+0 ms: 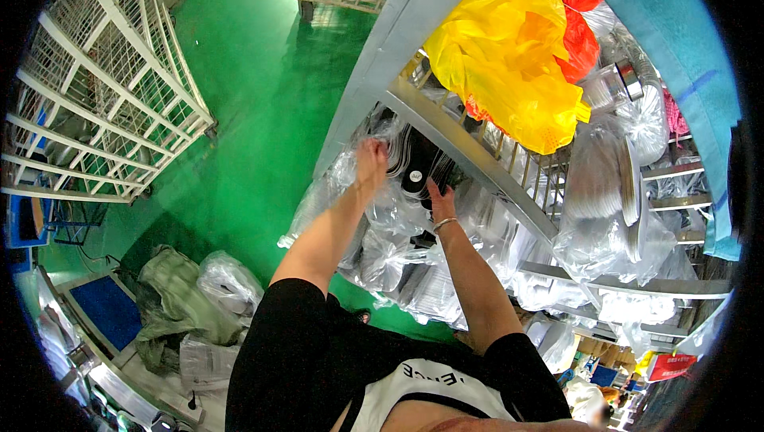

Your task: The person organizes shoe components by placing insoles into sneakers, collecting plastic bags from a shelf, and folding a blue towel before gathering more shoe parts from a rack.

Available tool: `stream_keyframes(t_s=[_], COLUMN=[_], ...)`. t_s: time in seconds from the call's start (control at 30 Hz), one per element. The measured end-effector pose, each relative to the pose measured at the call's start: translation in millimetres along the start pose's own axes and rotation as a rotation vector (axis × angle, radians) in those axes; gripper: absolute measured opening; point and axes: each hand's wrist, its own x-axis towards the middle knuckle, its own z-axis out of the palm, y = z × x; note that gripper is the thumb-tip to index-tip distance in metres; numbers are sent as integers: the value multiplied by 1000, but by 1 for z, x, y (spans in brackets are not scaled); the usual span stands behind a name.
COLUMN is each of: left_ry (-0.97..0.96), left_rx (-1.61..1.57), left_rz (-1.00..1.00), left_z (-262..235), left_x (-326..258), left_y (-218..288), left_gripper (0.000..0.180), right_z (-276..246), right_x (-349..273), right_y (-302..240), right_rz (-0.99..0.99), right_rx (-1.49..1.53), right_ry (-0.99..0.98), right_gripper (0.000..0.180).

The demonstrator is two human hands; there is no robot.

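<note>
A stack of flat black pieces, insole-like in shape, stands in an opened clear plastic bag (394,203) among other bags in the rack. The front black piece (415,168) bears a round white label. My left hand (372,159) is at the bag's upper left edge, its fingers curled in on the clear plastic. Against the right side of the stack is my right hand (441,201), with thumb and forefinger apart; its other fingers are partly hidden. A bracelet (445,223) circles my right wrist.
A metal rail (469,161) runs beyond my right hand. Past it lie a yellow plastic bag (509,58), a red bag (579,22) and bagged pale stacks (597,193). White mesh carts (111,74) stand on the green floor (263,89). More bags (227,281) lie at lower left.
</note>
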Motion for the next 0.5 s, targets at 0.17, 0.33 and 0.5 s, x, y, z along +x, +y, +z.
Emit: stream_keyframes(t_s=[0.17, 0.33, 0.5], left_ry=[112, -124, 85], left_rx=[-280, -811, -1002], left_rz=[-372, -757, -619], left_z=[19, -13, -7], left_x=[8, 11, 2], left_y=[1, 42, 22], left_gripper=[47, 59, 50], right_z=[23, 23, 24], right_x=[-14, -3, -44], right_y=[-32, -19, -51], right_rz=[-50, 104, 128], right_rx=[-314, 64, 180], right_ry=[87, -22, -156], right_gripper=[106, 101, 100])
